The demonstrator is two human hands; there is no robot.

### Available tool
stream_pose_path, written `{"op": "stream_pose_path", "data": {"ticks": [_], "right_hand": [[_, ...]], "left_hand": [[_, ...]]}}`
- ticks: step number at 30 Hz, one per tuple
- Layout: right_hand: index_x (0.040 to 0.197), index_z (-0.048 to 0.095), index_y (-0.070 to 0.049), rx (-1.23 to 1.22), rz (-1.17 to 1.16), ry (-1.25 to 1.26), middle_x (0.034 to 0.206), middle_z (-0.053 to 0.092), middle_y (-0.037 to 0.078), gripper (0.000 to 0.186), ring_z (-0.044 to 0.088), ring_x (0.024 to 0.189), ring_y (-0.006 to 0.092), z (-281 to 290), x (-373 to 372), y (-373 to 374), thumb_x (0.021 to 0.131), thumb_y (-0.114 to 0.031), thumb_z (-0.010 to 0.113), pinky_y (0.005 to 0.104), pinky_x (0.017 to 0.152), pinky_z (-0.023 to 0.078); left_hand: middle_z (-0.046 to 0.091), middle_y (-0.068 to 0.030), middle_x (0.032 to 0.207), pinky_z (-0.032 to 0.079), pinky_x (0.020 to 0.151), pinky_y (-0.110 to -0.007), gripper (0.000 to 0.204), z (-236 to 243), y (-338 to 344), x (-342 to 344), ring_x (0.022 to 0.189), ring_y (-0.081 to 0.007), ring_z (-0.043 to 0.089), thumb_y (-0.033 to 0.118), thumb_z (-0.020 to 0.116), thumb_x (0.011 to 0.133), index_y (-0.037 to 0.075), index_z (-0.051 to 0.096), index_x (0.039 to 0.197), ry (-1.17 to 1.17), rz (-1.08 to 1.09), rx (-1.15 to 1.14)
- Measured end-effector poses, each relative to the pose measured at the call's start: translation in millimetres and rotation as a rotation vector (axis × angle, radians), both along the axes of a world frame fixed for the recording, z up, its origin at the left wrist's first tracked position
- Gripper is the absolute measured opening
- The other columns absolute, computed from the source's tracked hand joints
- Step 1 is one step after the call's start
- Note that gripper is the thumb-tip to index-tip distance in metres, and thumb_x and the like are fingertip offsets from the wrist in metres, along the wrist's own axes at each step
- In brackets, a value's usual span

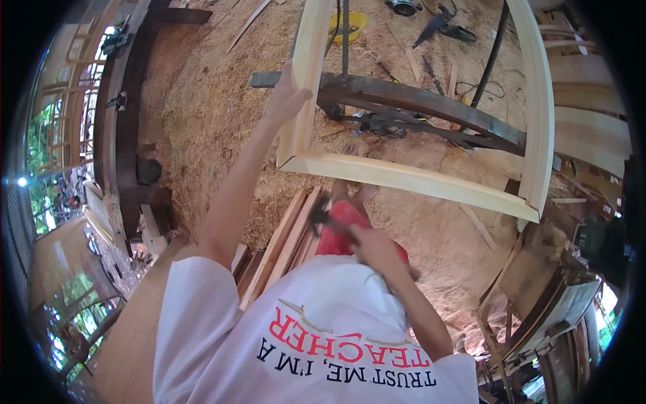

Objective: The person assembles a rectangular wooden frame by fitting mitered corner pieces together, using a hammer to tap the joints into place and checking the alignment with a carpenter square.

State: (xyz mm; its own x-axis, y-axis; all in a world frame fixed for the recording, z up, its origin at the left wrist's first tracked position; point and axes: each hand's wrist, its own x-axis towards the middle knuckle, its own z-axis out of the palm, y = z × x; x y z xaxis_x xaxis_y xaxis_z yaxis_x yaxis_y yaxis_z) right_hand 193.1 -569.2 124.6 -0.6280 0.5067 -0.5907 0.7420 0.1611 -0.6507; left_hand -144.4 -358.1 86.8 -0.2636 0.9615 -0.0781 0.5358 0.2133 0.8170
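Note:
My left hand (288,98) is closed round the left side of a pale wooden frame (410,173), a little above its near left corner. The frame has rails on its left, right and near sides; its far end runs out of view. A dark beam (431,103) passes across beneath the frame's opening. Close to my body, my right hand (378,249) is wrapped round a hammer (321,215). The hammer's dark head points left, short of the near rail and apart from it. My right hand is slightly blurred, and the hammer's handle is mostly hidden by it.
Wood shavings cover the floor (208,87). A yellow bowl (350,27) and a dark handsaw (434,28) lie beyond the beam. Planks (286,239) lean beside my legs. A heavy dark timber (121,135) stands at left, and stacked boards (582,101) line the right.

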Motion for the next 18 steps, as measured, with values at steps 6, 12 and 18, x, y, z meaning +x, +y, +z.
{"op": "stream_pose_path", "data": {"ticks": [6, 12, 18], "right_hand": [[0.117, 0.064, -0.012, -0.157, 0.378, 0.291, 0.088, 0.07, 0.023, 0.034, 0.069, 0.084, 0.0415, -13, -68, 7, 0.087, -0.028, 0.069, 0.054, 0.075, 0.054], [0.126, 0.058, -0.01, 0.03, 0.065, 0.141, 0.086, 0.071, 0.016, 0.039, 0.07, 0.082, 0.0383, -7, -58, 6, 0.092, -0.028, 0.064, 0.0514, 0.07, 0.055], [0.126, 0.059, -0.012, -0.066, 0.236, 0.058, 0.086, 0.07, 0.016, 0.041, 0.07, 0.078, 0.0381, -9, -31, 4, 0.091, -0.03, 0.066, 0.0503, 0.067, 0.056]], "left_hand": [[0.059, -0.028, 0.13, 0.044, 0.105, -0.046, 0.086, -15, 1, -9, 0.125, -0.0438, 0.057, 0.011, 0.072, 0.071, 0.009, 0.032, 0.148, 0.017, -0.015, 0.044], [0.057, -0.0278, 0.135, 0.042, 0.109, -0.044, 0.091, -20, 3, -9, 0.127, -0.0393, 0.056, 0.01, 0.072, 0.071, 0.001, 0.03, 0.151, -0.073, -0.025, 0.047], [0.055, -0.0274, 0.138, 0.04, 0.111, -0.043, 0.093, -6, 5, 1, 0.129, -0.0402, 0.054, 0.009, 0.071, 0.072, -0.003, 0.026, 0.153, -0.107, -0.006, -0.045]]}}
